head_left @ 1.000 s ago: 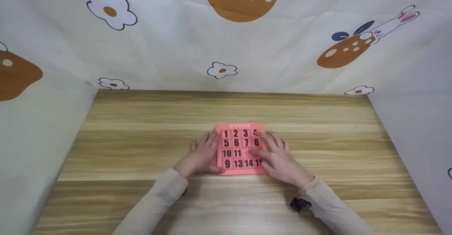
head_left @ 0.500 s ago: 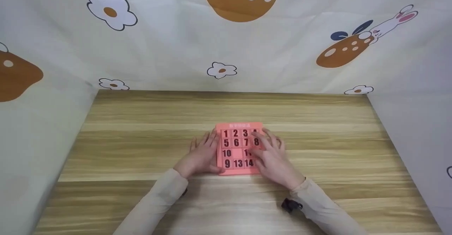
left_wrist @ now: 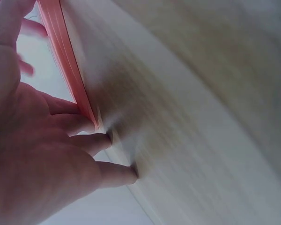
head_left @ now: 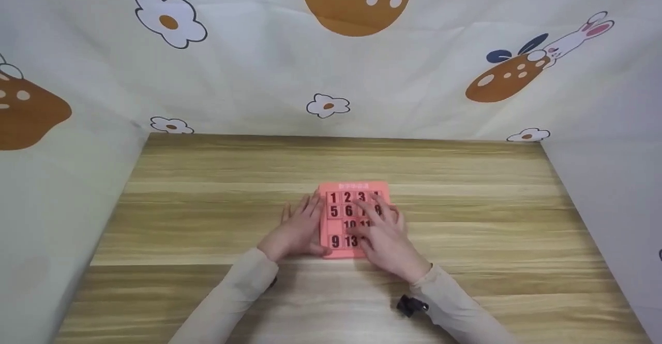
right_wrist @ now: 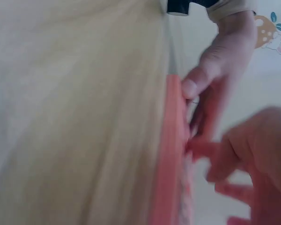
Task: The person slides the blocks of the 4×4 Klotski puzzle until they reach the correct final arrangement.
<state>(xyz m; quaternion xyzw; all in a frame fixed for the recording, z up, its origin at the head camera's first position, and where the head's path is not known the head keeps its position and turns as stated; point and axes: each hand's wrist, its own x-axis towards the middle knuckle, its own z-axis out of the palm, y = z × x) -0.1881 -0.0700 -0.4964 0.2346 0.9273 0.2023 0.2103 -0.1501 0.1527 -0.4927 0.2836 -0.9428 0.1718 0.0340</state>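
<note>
A pink number sliding puzzle (head_left: 341,211) lies flat on the wooden table. Rows 1 to 4 and 5 to 8 are at its top. In the third row the leftmost slot (head_left: 335,226) is vacant, with tiles 10 and 11 to its right. My left hand (head_left: 296,233) rests along the left edge, fingers extended and thumb at the lower left corner; in the left wrist view its fingertips meet the side and tabletop. Over the right half is my right hand (head_left: 390,243), a finger touching the 10 tile. It hides several lower right tiles.
The wooden table (head_left: 217,178) extends around the puzzle on all sides. Pale fabric walls (head_left: 248,64) with flower and carrot prints enclose it at the back and both sides. A black device (head_left: 412,305) sits at the right wrist.
Tile 11, then tile 10, has slid one slot right, so the vacant slot has shifted to the row's left end. My right hand has moved left across the puzzle; the left stays put.
</note>
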